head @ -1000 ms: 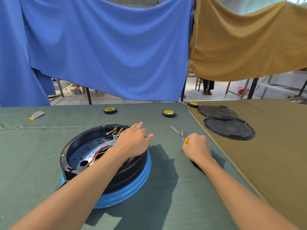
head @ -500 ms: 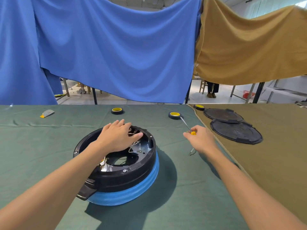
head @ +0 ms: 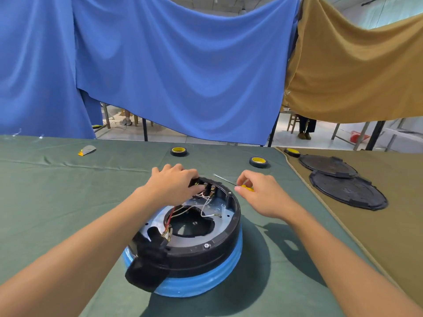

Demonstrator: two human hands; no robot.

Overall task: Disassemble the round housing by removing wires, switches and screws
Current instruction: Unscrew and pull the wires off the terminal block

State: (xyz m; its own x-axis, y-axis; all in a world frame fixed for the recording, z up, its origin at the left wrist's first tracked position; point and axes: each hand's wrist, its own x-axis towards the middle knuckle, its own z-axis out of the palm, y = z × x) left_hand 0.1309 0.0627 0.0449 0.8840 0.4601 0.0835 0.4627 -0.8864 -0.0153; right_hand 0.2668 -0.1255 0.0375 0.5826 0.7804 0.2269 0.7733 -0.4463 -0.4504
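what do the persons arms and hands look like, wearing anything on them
The left arm and right arm are bare as far as the picture shows them, with no sleeves in view. The left hand and right hand have no gloves, and no rings, watch or wristbands show.

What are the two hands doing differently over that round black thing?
The left hand reaches inside the round housing, fingers at the wired switches; the right hand is outside its rim. The right hand pinches a yellow-handled screwdriver; the left hand shows no tool. Both are at the housing's far edge.
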